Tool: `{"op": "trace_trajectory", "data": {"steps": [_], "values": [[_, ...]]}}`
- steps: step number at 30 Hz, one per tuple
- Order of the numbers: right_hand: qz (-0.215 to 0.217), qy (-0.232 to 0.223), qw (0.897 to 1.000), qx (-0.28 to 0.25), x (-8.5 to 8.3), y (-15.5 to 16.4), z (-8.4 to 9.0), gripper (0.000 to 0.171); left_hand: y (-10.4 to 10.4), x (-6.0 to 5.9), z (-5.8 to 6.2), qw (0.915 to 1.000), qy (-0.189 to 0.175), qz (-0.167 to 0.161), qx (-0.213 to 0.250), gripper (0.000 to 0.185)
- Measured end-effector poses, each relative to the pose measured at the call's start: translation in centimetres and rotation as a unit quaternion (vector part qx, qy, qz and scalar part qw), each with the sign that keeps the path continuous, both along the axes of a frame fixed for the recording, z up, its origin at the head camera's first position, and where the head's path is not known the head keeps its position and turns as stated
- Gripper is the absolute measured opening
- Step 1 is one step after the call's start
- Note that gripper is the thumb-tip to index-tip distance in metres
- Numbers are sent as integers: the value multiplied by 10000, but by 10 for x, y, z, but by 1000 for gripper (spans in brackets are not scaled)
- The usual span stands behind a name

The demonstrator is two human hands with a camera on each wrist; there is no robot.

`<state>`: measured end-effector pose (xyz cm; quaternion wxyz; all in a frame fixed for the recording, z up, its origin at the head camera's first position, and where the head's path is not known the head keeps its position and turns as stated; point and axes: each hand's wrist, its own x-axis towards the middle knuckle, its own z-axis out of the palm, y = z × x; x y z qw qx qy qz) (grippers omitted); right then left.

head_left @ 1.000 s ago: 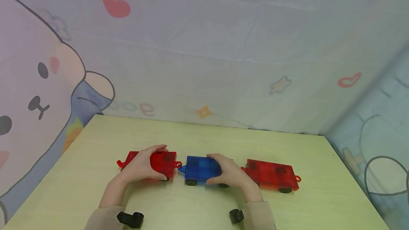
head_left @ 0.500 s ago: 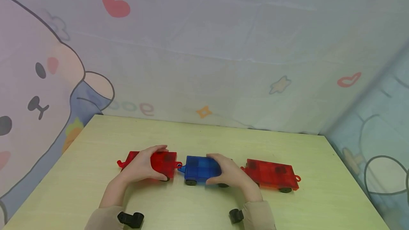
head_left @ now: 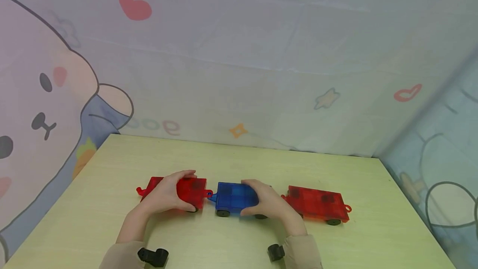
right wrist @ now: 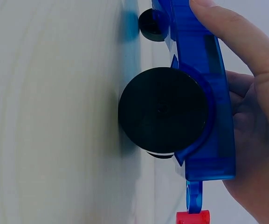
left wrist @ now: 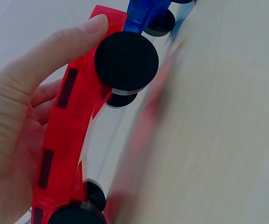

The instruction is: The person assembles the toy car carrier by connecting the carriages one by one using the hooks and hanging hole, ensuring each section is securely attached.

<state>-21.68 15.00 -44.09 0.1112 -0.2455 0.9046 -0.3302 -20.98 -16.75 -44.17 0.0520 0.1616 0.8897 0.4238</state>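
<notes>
My left hand (head_left: 164, 196) grips a translucent red toy car (head_left: 196, 188) with black wheels, its thumb along the near side and the other fingers over the far side. To its right, my right hand (head_left: 269, 203) holds a blue toy car (head_left: 231, 196) the same way. The blue car's front hook (head_left: 213, 197) sits at the red car's ring (head_left: 208, 193), overlapping it in the head view. Behind my right hand stands a second red car (head_left: 317, 203). In the right wrist view a blue ring (right wrist: 194, 196) meets a red coupling piece (right wrist: 193, 217).
The cars form a row across the pale wooden table (head_left: 239, 242). A printed cloth (head_left: 231, 53) hangs behind the table's back edge. Black wrist cameras (head_left: 154, 256) are strapped at both sleeves (head_left: 125, 255).
Both hands stay almost where they were, still gripping their cars. At the joint, a bit of blue now shows inside the left red car's ring.
</notes>
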Motion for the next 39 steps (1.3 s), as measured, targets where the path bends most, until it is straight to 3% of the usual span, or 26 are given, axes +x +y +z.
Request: {"op": "trace_trajectory", "data": {"steps": [39], "values": [[33,64,9998,166,2,-2,4,80,0,0,0,9995,115,1,-304,97]]}}
